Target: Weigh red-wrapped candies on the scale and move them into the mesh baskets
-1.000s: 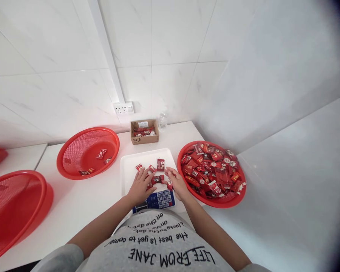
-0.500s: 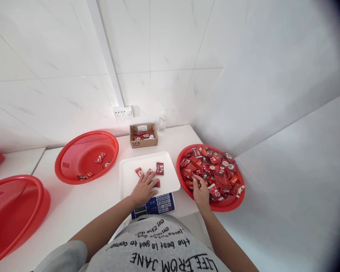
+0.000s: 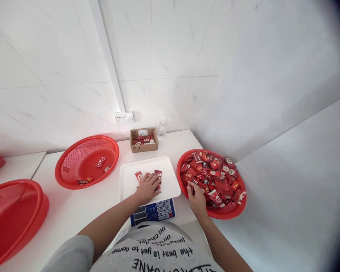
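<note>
My left hand (image 3: 147, 188) lies with fingers stretched over several small red packets (image 3: 138, 176) on a white scale tray (image 3: 170, 183). It partly hides some of them. Below the tray shows the blue keypad of the scale (image 3: 164, 210). My right hand (image 3: 197, 200) is at the near left rim of a red plastic basket (image 3: 226, 216), heaped with red packets (image 3: 215, 175). Its thumb and fingers are closed together, and whatever is between them is too small to make out.
Behind the tray stands a cardboard box (image 3: 144, 147) with red packets inside, beside a clear plastic bottle (image 3: 162, 127). To the left, a red basket (image 3: 70, 158) holds a few packets. Another red basket (image 3: 17, 223) is at the near left. A socket (image 3: 124, 117) sits on the wall.
My left hand has shifted slightly right and drawn the packets on the tray closer together. My right hand has moved left, from over the packets to the basket's rim.
</note>
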{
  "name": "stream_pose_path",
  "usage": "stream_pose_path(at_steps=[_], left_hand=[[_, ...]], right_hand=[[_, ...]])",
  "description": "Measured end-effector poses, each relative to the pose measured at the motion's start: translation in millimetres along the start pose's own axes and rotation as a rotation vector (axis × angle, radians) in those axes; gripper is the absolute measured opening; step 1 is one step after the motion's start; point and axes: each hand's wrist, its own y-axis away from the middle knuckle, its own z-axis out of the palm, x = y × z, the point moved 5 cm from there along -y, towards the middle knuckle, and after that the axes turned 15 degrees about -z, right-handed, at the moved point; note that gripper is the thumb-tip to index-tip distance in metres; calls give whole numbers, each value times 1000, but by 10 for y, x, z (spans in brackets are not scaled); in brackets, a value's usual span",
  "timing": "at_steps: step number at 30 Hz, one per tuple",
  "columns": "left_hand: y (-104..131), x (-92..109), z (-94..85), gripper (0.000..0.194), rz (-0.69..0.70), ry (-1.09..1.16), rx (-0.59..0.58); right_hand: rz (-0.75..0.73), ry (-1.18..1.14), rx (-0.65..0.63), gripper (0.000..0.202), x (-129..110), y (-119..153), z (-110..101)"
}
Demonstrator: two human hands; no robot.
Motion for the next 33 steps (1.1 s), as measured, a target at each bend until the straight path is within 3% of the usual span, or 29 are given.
stream_pose_path(at_steps=[5, 10, 14, 21, 23, 28, 30, 33], left_hand=[[103, -43, -76, 53, -81, 8, 49], [118, -78, 16, 57, -160, -6, 51], [91, -127, 35, 53, -92, 19, 5], [120, -373, -178, 57, 90, 67, -69], [125, -412, -194, 58, -11, 66, -24], [102, -388, -51, 58, -550, 119, 110], [80, -314, 33, 57, -625, 130, 92], [49, -233, 76, 55, -586, 86, 80]], right_hand=[[4, 1, 0, 40, -8, -1, 5], [6, 1, -2, 39, -18, -1, 3], [25, 7, -24, 39, -14, 0, 3], [25, -22, -10, 41, -17, 4, -2], [22, -25, -7, 42, -15, 4, 1], [22, -16, -12, 42, 10, 4, 15], [25, -11, -20, 42, 16, 3, 19], [24, -4, -25, 41, 7, -2, 14]])
